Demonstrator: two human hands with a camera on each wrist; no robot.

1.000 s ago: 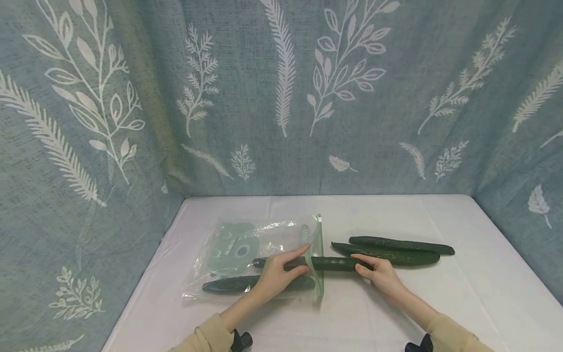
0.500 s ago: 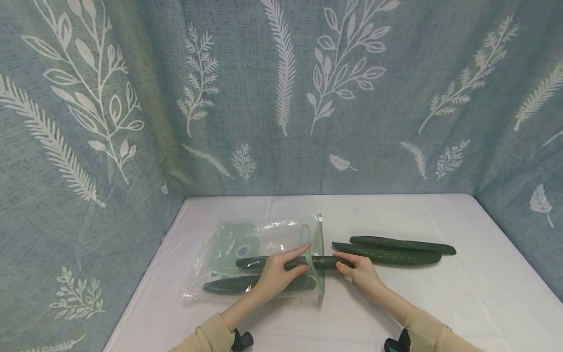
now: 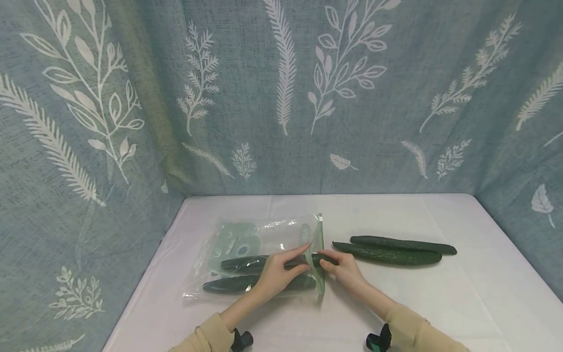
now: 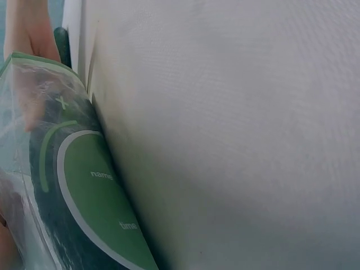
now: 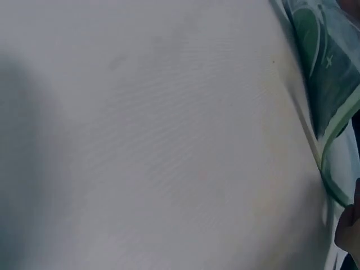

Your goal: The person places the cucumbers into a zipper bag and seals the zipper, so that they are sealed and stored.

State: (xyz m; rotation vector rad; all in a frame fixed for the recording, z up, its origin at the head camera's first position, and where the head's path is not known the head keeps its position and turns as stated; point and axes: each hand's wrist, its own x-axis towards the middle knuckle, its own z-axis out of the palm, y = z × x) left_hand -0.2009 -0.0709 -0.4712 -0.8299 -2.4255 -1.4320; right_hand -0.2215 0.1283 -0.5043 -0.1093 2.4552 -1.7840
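A clear zip bag [image 3: 281,230] with green print lies on the left half of the table, its mouth facing right. My left hand [image 3: 278,269] holds the bag's upper rim with thumb and forefinger, so the mouth bows up. One cucumber [image 3: 244,264] runs through that mouth, mostly inside the bag and partly hidden under my left hand. My right hand [image 3: 345,269] pinches its right end, just outside the opening. Along the bag's near side lies another cucumber [image 3: 230,283], fully inside. The left wrist view shows the right hand [image 4: 34,39] beyond the bag's green rim [image 4: 48,61].
To the right, two more cucumbers lie side by side, a slimmer one [image 3: 404,244] behind a thicker one [image 3: 387,254]. A white cloth covers the table [image 3: 396,210]. Patterned blue-green curtains [image 3: 246,98] hang behind it and at both sides.
My right hand has moved left, sliding the cucumber deeper into the bag; less of it shows outside the mouth. My left hand has stayed in place on the rim.
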